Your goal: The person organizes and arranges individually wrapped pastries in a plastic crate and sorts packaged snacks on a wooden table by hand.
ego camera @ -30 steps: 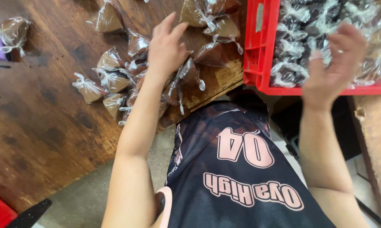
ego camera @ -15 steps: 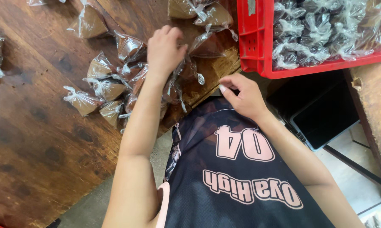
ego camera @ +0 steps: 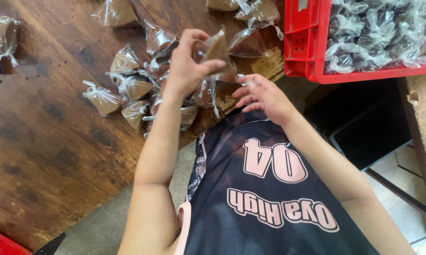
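Note:
My left hand [ego camera: 187, 66] pinches a small clear bag of brown powder [ego camera: 216, 48], lifted a little above the wooden table [ego camera: 47, 141]. Beneath and beside it lies a pile of several similar tied bags [ego camera: 137, 85]. My right hand [ego camera: 260, 94] hovers just right of the lifted bag, fingers spread and holding nothing, near the table's edge. A red plastic crate [ego camera: 307, 52] at the upper right holds several knotted clear bags with dark contents [ego camera: 378, 33].
More brown bags lie at the table's far edge [ego camera: 116, 13] and far left [ego camera: 2, 38]. A corner of another red crate [ego camera: 0, 243] shows at the bottom left. A dark bin [ego camera: 369, 127] sits below the crate, beside a wooden surface [ego camera: 425, 108].
My right hand came back from the red crate to the table's edge. My left hand has taken one brown bag out of the pile and raised it.

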